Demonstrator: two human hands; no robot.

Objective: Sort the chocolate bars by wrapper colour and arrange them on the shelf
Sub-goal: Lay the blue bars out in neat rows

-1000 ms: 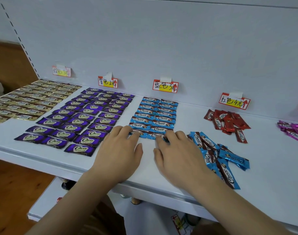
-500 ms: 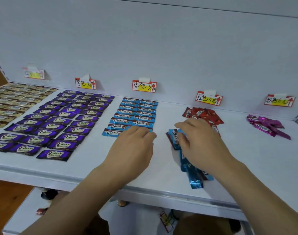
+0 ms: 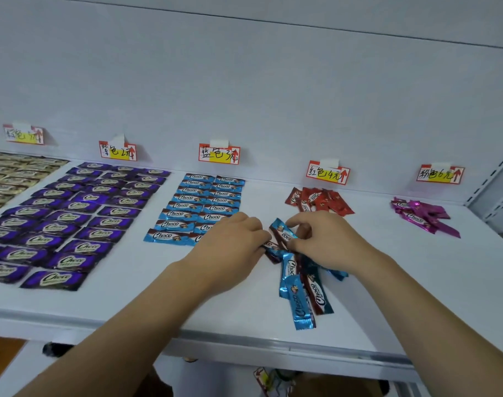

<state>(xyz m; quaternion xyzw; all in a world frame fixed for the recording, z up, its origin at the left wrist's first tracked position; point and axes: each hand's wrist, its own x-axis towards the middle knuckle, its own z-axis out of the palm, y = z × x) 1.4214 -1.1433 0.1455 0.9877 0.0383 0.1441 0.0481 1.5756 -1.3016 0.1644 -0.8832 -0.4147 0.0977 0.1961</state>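
Blue-wrapped chocolate bars lie in two neat columns (image 3: 200,206) under the blue price tag (image 3: 219,153) on the white shelf (image 3: 164,299). To their right is a loose pile of blue bars (image 3: 303,293). My right hand (image 3: 327,239) pinches a blue bar (image 3: 283,232) at the top of that pile. My left hand (image 3: 233,247) reaches in from the left, its fingertips on another blue bar (image 3: 273,250) at the pile's left edge; whether they grip it is hidden.
Purple bars (image 3: 72,222) fill rows to the left, with gold bars (image 3: 6,179) beyond them. A loose heap of red bars (image 3: 319,200) and one of pink bars (image 3: 423,216) sit toward the right, each under its own tag. The shelf's front edge runs below my forearms.
Both hands left the front of the blue columns and moved right to the loose blue pile. My right hand has lifted a bar's end; my left hand has closed in beside it.
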